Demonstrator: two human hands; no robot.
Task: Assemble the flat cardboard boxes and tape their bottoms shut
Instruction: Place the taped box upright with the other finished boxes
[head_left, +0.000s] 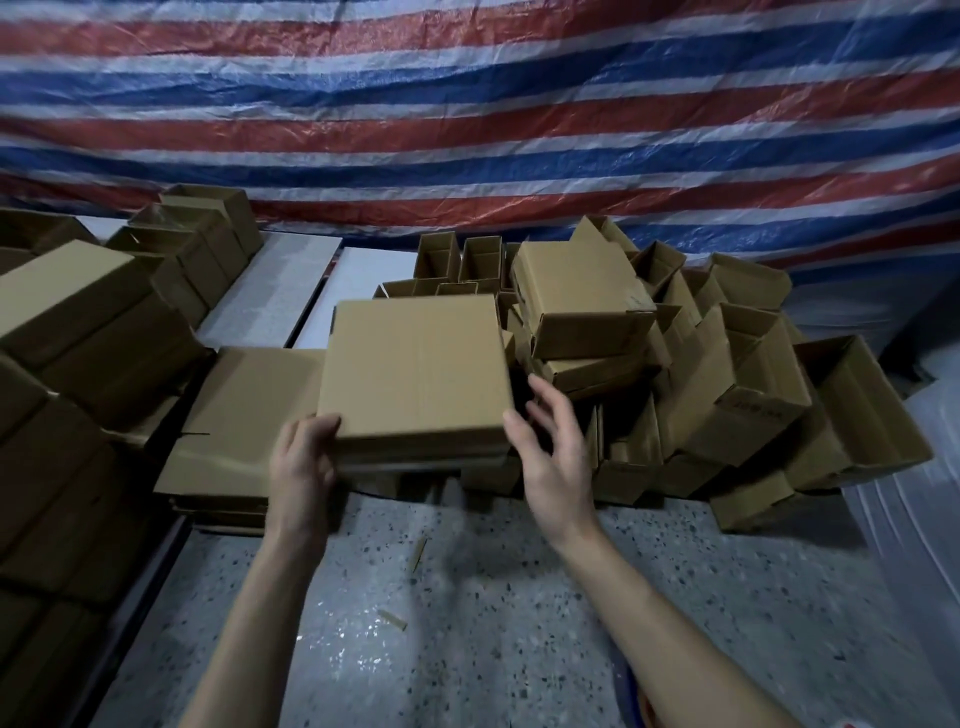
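Cardboard flat box (415, 369), likely light, stiff, creasable: lower-left corner gripped by left hand (304, 467); right hand (553, 462) spread, empty, alongside.

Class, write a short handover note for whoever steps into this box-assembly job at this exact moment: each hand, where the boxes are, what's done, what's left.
Left hand grips the near left corner of the flat box. Right hand is open, fingers spread at its near right corner; contact unclear.
A stack of flats lies to its left; the heap of assembled boxes sits to the right. No tape in view.
Done: many boxes set up; whether taped, cannot tell.
Left: open this flat, fold its bottom flaps, tape them, then the remaining flats.
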